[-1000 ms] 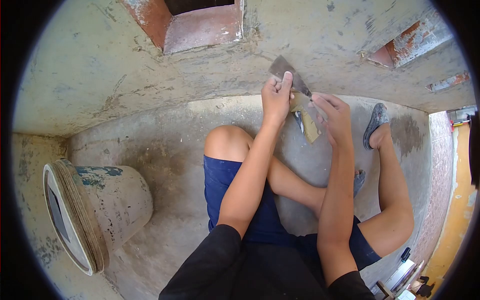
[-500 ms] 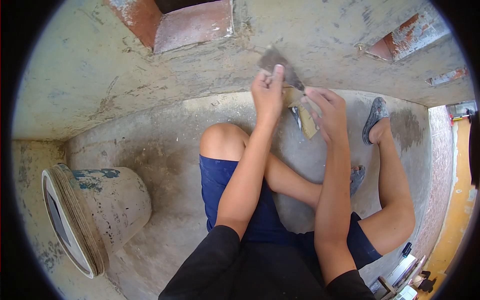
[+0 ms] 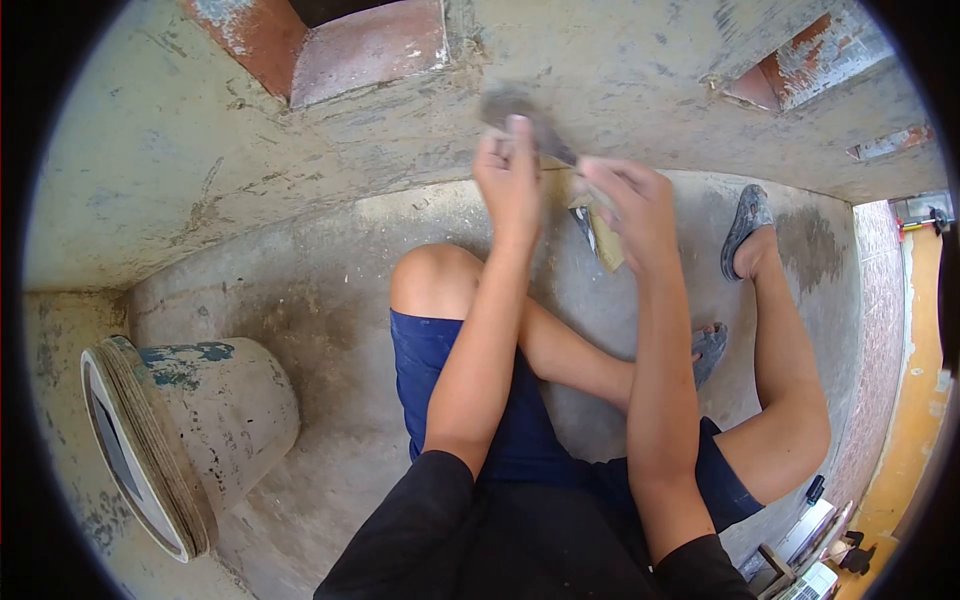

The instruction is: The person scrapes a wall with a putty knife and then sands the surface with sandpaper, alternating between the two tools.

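A dark, triangular tool like a trowel or scraper (image 3: 520, 112), blurred by motion, is held up before the wall. My right hand (image 3: 635, 205) is closed around its narrow handle end. At the blade stands my left hand (image 3: 510, 180), thumb raised against the blade and the other fingers curled; whether it grips something more is hidden. Beneath my right hand, on the floor, lies a yellowish sheet or packet (image 3: 606, 242) with a dark and white part beside it, partly covered by the hand.
The stained wall (image 3: 330, 160) has reddish openings (image 3: 370, 50) above. A white paint-marked bucket (image 3: 225, 410) lies at the left on the concrete floor (image 3: 340, 360). My sandalled feet (image 3: 750, 235) are at the right. Assorted items (image 3: 815, 560) sit at the lower right.
Both hands and the tool have shifted slightly left. The yellowish item is a little more covered by my right hand.
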### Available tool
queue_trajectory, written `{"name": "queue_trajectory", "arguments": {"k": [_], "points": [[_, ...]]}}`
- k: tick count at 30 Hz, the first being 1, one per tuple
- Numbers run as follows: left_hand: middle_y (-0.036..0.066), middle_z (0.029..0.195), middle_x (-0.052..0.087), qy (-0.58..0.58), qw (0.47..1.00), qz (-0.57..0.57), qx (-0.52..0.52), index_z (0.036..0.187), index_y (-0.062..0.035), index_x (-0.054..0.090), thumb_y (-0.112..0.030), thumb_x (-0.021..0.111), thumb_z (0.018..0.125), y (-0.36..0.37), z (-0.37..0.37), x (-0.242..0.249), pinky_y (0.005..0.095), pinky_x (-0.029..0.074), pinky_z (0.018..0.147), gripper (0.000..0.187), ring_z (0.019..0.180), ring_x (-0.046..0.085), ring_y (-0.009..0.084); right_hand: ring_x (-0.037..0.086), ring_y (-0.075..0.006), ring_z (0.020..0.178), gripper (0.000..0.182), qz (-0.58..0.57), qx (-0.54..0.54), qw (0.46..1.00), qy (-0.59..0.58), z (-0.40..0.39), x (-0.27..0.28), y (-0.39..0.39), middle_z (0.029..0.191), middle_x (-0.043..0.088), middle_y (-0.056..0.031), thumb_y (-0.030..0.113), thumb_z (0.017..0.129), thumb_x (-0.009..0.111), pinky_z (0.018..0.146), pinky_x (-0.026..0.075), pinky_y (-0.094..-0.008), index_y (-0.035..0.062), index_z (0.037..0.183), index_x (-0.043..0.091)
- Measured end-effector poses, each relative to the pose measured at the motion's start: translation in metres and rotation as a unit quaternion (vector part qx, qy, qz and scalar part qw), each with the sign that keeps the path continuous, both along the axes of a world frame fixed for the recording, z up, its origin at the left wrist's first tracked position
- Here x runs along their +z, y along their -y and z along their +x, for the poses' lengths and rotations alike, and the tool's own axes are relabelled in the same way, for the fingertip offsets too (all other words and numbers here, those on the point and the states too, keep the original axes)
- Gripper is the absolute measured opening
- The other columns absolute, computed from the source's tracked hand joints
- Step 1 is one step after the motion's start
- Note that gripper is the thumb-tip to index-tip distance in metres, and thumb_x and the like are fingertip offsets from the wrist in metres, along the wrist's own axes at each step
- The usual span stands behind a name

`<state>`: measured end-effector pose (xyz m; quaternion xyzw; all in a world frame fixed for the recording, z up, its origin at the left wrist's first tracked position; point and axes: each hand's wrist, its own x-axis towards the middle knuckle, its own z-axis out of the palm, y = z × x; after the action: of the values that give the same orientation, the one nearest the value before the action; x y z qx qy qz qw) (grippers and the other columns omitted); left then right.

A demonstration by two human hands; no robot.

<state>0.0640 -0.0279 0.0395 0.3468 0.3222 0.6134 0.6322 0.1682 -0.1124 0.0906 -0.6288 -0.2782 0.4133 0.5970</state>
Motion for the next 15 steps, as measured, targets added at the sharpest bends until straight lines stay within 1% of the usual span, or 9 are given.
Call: {"name": "queue_trajectory", "arguments": {"k": [1,2,6,7,8,9,12,14,15], "points": [[-0.007,0.061,0.048,0.031,0.998,0.016,0.048,0.077,-0.0134,0.051,-0.029,0.059,0.102,-0.004,-0.008,-0.001,0.0203,0.027,0.045,0.031,0.051,0.039,0.0005,0.052,-0.0037,0.057,0.021,0.01,0.038,0.998,0.056,-0.014,0.012,-0.011,0.078,0.07,-0.0034,0.017,0.087,0.073,0.05,0.036,-0.0184,0.0011,0.101,0.073],[-0.007,0.059,0.046,0.066,0.996,0.031,0.054,0.076,-0.0147,0.048,-0.031,0.057,0.102,-0.011,-0.014,-0.002,0.0203,0.027,0.044,0.032,0.051,0.038,0.0008,0.053,-0.0034,0.057,0.02,0.021,0.076,0.991,0.112,-0.021,0.019,-0.017,0.079,0.071,-0.0038,0.017,0.088,0.073,0.05,0.036,-0.018,0.0012,0.1,0.073],[-0.009,0.061,0.047,-0.002,1.0,0.015,-0.016,0.078,-0.0127,0.052,-0.029,0.059,0.102,-0.01,-0.016,-0.001,0.0196,0.026,0.046,0.03,0.053,0.037,-0.0003,0.053,-0.0032,0.057,0.02,0.026,0.083,0.992,0.093,-0.003,0.015,-0.008,0.079,0.071,-0.0044,0.017,0.088,0.073,0.048,0.035,-0.0184,0.0008,0.1,0.073],[-0.009,0.061,0.047,0.001,1.0,0.016,-0.014,0.078,-0.0127,0.052,-0.029,0.059,0.102,-0.009,-0.01,-0.005,0.0196,0.026,0.046,0.03,0.053,0.037,-0.0003,0.051,-0.0033,0.057,0.021,0.016,0.034,0.998,0.049,0.006,0.0,0.003,0.079,0.072,-0.0046,0.018,0.087,0.074,0.047,0.034,-0.0189,0.0002,0.099,0.073],[-0.009,0.061,0.046,-0.046,0.998,0.002,-0.05,0.079,-0.0126,0.052,-0.027,0.06,0.102,-0.006,-0.001,-0.008,0.0196,0.026,0.046,0.028,0.053,0.036,-0.0005,0.049,-0.0035,0.056,0.022,0.007,-0.013,1.0,0.004,0.01,-0.01,0.008,0.079,0.072,-0.0048,0.018,0.087,0.075,0.047,0.033,-0.0195,-0.0005,0.099,0.073],[-0.009,0.061,0.046,-0.094,0.992,-0.014,-0.088,0.079,-0.0125,0.053,-0.026,0.06,0.101,-0.004,0.006,-0.013,0.0195,0.025,0.047,0.027,0.054,0.036,-0.0007,0.049,-0.0035,0.056,0.022,0.007,-0.01,1.0,0.003,0.01,-0.014,0.007,0.079,0.072,-0.0048,0.018,0.087,0.075,0.047,0.033,-0.0195,-0.0005,0.099,0.073],[-0.007,0.057,0.042,-0.054,0.998,0.012,-0.032,0.075,-0.015,0.049,-0.03,0.057,0.103,-0.001,0.003,-0.011,0.0207,0.025,0.045,0.032,0.049,0.036,0.0018,0.048,-0.0032,0.055,0.023,0.015,-0.041,0.999,-0.02,-0.001,-0.01,0.008,0.078,0.072,-0.0046,0.019,0.086,0.076,0.047,0.033,-0.0193,-0.0002,0.098,0.074],[-0.007,0.057,0.043,-0.001,0.999,0.013,0.039,0.076,-0.0153,0.049,-0.031,0.055,0.103,-0.006,-0.006,-0.002,0.0212,0.025,0.044,0.032,0.049,0.035,0.002,0.051,-0.0026,0.056,0.022,0.002,0.018,0.999,0.033,-0.02,0.011,-0.005,0.078,0.071,-0.0048,0.019,0.086,0.076,0.047,0.033,-0.0177,0.0005,0.098,0.074],[-0.007,0.057,0.043,-0.001,0.999,0.013,0.038,0.076,-0.0153,0.049,-0.031,0.055,0.103,-0.007,-0.009,-0.002,0.0212,0.025,0.044,0.032,0.049,0.035,0.002,0.051,-0.0026,0.056,0.022,0.002,0.016,0.999,0.032,-0.017,0.011,-0.006,0.078,0.071,-0.0048,0.019,0.086,0.076,0.047,0.033,-0.0177,0.0005,0.098,0.074]]}}
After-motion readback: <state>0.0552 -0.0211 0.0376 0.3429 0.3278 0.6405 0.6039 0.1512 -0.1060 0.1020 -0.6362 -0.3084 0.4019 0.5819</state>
